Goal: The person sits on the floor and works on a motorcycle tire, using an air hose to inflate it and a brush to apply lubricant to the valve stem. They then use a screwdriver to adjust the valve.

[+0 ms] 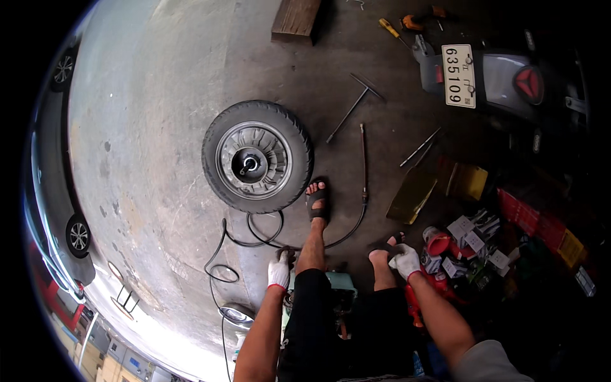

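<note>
A wheel with a black tyre (pixel 213 172) and a grey metal hub (pixel 270 159) lies flat on the floor in front of me, by my left foot. My left hand (pixel 279 270), in a white glove with a darkened finger end, hangs beside my left shin, near a black hose (pixel 258 243). Its fingers are too small and dark to read. My right hand (pixel 405 261), also in a white glove, is low beside my right ankle, left of a cluster of small containers. Its finger ends are hard to make out, and nothing held shows.
A T-handle wrench (pixel 348 113), a wooden block (pixel 295 21) and a yellow-handled screwdriver (pixel 389 27) lie farther off. At the right are an open yellowish box (pixel 412 194), a red cup (pixel 436 242) and a scooter's rear (pixel 503 76). Parked cars (pixel 54 191) line the left.
</note>
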Demonstrator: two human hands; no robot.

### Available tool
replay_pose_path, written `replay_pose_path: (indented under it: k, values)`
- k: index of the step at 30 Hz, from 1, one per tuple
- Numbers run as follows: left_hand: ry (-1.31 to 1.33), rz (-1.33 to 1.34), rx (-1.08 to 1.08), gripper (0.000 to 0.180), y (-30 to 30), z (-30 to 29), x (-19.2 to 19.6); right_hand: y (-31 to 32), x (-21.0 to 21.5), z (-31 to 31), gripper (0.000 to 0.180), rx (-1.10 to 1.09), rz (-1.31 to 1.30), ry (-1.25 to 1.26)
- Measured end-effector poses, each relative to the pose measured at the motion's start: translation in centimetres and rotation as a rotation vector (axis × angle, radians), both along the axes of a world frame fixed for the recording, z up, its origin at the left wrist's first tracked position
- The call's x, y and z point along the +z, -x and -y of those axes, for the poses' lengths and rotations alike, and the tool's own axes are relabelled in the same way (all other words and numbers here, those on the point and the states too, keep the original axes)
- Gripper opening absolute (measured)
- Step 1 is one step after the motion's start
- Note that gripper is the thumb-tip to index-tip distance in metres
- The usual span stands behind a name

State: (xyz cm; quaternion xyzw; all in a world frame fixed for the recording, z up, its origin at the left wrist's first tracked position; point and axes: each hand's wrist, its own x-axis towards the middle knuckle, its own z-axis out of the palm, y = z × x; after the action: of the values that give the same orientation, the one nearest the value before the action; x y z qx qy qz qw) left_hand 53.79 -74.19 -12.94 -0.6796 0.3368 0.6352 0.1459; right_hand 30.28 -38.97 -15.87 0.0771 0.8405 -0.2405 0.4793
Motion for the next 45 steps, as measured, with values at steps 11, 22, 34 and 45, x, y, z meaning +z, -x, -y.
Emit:
replay_pose_path:
  k: [11, 22, 34, 45]
  values:
    - [-0.042, 0.059, -0.032, 0.036, -7.8, 1.0, 1.1, 2.6, 9.5, 12.9, 0.019, -0.105, 0.107, 0.115]
    - [-0.065, 0.059, 0.044, 0.04, -5.6, -2.5, 2.6, 7.7, 5.9, 8.8, 0.024, 0.07, -0.12, 0.107]
    - [0.118, 0.231, -0.122, 0.032, -8.6, -14.3, 3.4, 21.3, -1.3, 16.1, 0.031, 0.503, -0.018, -0.029]
    - [-0.036, 0.211, 0.108, 0.032, -3.5, -20.2, 4.5, 29.4, 1.7, 26.2, 0.024, 0.55, 0.041, -0.126]
